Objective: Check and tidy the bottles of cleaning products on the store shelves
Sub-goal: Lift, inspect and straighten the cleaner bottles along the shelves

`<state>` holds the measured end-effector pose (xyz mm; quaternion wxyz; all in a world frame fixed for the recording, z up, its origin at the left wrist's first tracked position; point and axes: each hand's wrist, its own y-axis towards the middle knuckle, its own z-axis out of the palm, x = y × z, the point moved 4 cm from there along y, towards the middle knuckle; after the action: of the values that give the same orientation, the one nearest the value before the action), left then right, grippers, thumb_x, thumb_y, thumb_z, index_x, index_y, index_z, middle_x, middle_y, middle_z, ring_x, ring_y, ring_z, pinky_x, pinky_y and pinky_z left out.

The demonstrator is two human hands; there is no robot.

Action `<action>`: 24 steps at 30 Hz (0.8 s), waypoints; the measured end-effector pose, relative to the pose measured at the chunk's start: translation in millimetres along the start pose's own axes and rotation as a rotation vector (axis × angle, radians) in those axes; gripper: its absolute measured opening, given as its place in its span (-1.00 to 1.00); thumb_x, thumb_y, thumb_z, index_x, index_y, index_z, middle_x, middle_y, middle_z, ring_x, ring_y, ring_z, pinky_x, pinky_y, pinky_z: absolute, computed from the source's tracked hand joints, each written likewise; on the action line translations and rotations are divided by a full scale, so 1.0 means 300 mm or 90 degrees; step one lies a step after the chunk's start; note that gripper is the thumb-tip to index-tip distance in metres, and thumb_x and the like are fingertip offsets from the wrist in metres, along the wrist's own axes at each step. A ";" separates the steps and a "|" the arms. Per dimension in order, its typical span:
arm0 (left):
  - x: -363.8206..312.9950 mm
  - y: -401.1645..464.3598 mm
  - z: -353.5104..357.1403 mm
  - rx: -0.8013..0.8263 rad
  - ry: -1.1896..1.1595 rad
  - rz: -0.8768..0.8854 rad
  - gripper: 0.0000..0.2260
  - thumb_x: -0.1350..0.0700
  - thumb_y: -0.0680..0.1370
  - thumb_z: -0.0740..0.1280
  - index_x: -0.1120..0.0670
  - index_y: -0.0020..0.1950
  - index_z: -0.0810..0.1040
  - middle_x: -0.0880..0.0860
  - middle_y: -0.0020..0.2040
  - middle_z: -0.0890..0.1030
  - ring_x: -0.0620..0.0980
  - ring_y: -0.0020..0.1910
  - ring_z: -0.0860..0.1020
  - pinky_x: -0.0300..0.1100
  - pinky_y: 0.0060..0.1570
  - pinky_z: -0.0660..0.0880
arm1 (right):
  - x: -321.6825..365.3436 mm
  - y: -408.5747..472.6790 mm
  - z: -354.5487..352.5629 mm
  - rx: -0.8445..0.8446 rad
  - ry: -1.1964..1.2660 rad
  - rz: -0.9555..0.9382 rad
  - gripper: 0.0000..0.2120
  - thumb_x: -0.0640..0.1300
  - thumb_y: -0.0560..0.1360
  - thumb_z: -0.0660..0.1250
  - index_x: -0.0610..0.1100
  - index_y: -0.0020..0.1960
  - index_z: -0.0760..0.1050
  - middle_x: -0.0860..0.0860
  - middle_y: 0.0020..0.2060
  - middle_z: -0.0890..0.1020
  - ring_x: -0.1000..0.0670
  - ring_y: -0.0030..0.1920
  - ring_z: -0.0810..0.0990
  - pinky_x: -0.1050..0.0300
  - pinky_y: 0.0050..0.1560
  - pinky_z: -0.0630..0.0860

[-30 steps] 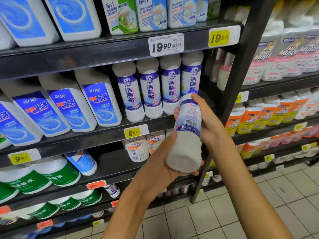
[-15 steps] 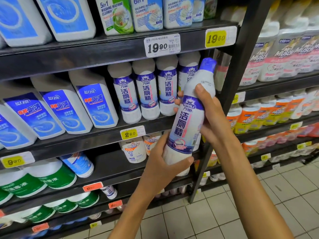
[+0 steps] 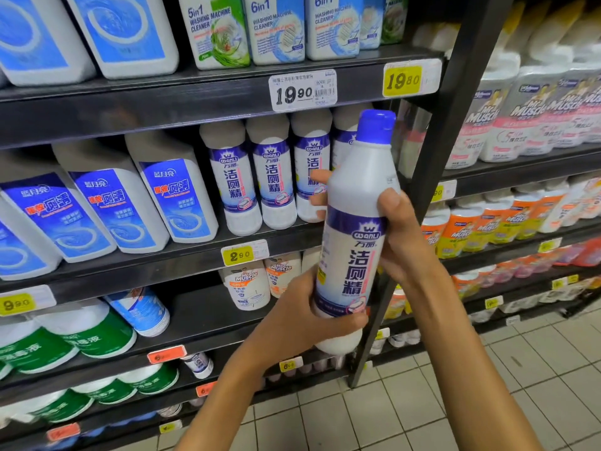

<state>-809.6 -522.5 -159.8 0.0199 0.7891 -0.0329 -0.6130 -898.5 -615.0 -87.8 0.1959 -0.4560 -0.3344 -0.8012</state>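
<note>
Two hands gripping tall white plastic bottle: left hand low, right hand higher; sliding back upright, label forward.

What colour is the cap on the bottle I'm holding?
Blue cap on a white toilet cleaner bottle; head view.

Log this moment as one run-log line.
held: white plastic toilet-cleaner bottle with blue cap, upright, label facing camera | left hand: grips base | right hand: grips middle | place: before shelf row of matching bottles
</note>
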 end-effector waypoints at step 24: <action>0.000 0.026 -0.106 -0.034 0.116 0.039 -0.48 0.21 0.34 0.54 -0.19 0.11 0.40 -0.43 0.00 0.55 -0.41 0.05 0.52 -0.54 -0.11 0.44 | 0.092 -0.051 0.083 0.275 -0.230 -0.101 -0.45 -0.11 0.35 0.44 0.10 0.29 0.37 0.28 0.16 0.54 0.22 0.16 0.54 0.37 0.07 0.48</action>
<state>-779.1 -530.5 -151.3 0.0627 0.8396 -0.0385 -0.5382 -907.0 -586.6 -60.6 0.1624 -0.5115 -0.5613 -0.6300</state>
